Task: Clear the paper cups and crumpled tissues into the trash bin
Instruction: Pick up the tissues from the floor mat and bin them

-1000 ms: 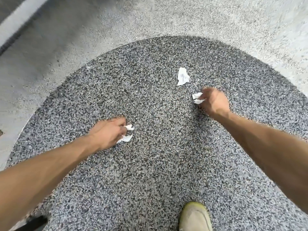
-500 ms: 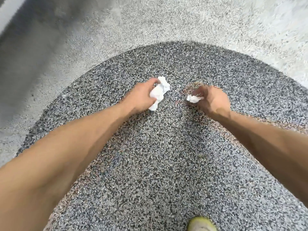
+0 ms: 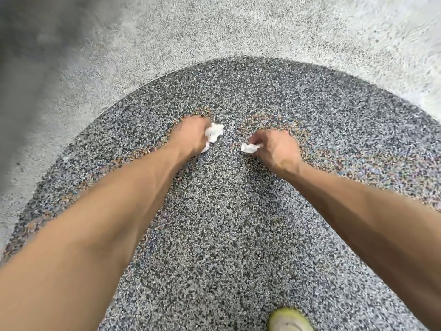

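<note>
Over the dark speckled floor point(image 3: 214, 235), both hands are full of tissue, and a piece could slip out and fall. The tissue is soft and light, so a loose hold may let it drop on the way to the trash bin. No bin and no paper cups show from the head camera, so the person has to look for the bin while carrying. Only a small bit sticks out of each fist, so I cannot tell how firm the hold is.

Both arms reach far forward and down, side by side. The left hand point(image 3: 191, 136) has its fingers curled around a white wad of tissue point(image 3: 214, 133). The right hand point(image 3: 274, 151) pinches a smaller crumpled tissue point(image 3: 249, 148) between thumb and fingers. The two hands are near each other but apart. A yellow shoe point(image 3: 288, 320) shows at the bottom edge.
</note>
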### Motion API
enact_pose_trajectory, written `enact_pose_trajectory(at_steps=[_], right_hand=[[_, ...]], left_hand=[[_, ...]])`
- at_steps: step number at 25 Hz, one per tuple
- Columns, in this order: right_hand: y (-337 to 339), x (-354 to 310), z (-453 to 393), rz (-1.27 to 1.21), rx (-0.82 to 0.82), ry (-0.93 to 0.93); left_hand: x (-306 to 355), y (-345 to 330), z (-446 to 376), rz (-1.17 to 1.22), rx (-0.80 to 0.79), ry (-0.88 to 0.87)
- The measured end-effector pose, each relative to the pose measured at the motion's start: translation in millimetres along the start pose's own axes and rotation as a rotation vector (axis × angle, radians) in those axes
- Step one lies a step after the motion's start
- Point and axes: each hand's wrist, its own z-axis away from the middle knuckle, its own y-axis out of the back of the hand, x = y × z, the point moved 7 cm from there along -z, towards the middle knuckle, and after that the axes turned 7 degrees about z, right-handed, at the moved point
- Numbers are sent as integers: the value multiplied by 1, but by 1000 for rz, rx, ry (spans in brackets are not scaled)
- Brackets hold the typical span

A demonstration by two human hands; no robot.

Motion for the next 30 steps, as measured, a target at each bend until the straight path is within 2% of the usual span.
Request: enact_pose_trajectory(at_steps=[3,7,13,19,30], right_hand=[[-6,1,0,14,-35,-31],[-4,-13,6,-34,-44,-11],[52,-59,67,-89,24,64],[210,-171,175,-150,99,212],[537,-403,364,-237,150,415]], left_hand=[[1,-4,8,1,56,-49],[-6,-1,27,105,65,6],[4,63,122,320,183,33],[66,218,250,406,275,57],[182,571,503,398,490,24]])
